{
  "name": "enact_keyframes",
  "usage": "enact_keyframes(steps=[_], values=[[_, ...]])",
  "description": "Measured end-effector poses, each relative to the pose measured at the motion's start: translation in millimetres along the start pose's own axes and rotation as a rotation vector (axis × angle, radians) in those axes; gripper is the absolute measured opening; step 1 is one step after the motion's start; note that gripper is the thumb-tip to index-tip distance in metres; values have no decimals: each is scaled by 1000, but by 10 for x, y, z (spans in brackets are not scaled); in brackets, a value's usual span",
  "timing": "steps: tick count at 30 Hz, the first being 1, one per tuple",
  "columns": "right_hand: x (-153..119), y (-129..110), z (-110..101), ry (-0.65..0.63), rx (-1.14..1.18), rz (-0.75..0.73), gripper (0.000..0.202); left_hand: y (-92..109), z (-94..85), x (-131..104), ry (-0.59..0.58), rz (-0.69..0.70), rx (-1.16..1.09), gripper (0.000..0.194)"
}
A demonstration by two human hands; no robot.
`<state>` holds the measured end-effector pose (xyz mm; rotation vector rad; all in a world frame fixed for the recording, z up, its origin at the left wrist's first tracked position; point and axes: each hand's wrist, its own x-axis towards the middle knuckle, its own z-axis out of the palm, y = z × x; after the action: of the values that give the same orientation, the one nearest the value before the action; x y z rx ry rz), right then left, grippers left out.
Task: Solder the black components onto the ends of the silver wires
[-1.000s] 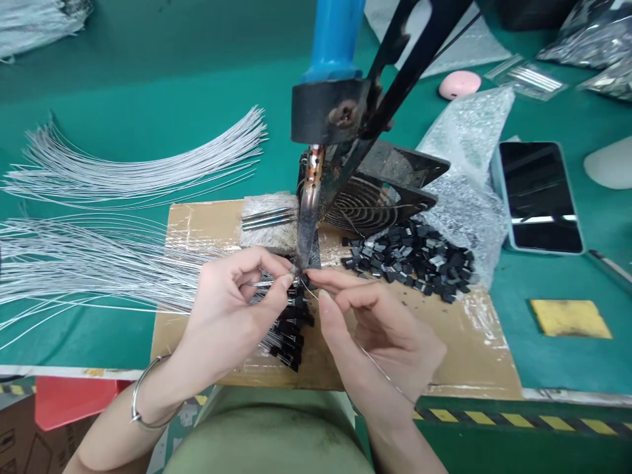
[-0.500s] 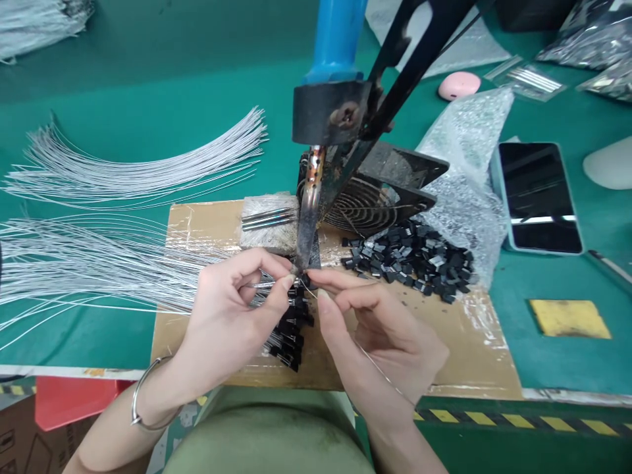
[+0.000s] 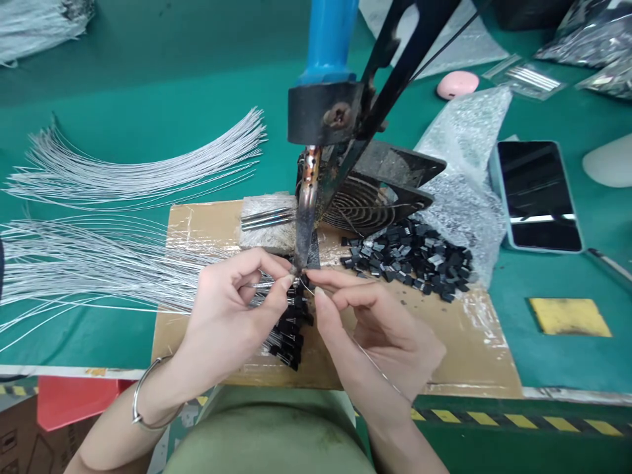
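Observation:
My left hand (image 3: pixel 237 316) pinches the end of a white wire just left of the tip of the soldering iron (image 3: pixel 307 204). The iron hangs from a black arm, its tip pointing down between my hands. My right hand (image 3: pixel 380 336) is closed on a thin solder wire (image 3: pixel 378 368), which curves up to the iron's tip and trails back over the palm. Its index fingertip is beside the tip. Whatever lies right at the tip is too small to make out. Below my fingers are black connectors (image 3: pixel 289 339) on white wires.
White wires (image 3: pixel 99 270) spread at the left, with another bundle (image 3: pixel 162 172) behind. Loose black connectors (image 3: pixel 415 257) lie on the cardboard (image 3: pixel 474 349) at right. A fan (image 3: pixel 365 201) stands behind the iron. Further right are a phone (image 3: pixel 538 197) and a yellow sponge (image 3: pixel 570 316).
The iron and its arm appear slightly further left in the view. My right hand has shifted very slightly left; my left hand is nearly unmoved, and both grips are the same.

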<state>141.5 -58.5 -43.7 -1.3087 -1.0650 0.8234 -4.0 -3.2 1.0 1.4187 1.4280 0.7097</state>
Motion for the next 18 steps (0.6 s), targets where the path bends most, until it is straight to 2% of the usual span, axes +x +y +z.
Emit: enact_keyframes(steps=[18], values=[[-26, 32, 21, 14, 13, 22, 18, -4, 19, 16, 13, -25, 3, 9]])
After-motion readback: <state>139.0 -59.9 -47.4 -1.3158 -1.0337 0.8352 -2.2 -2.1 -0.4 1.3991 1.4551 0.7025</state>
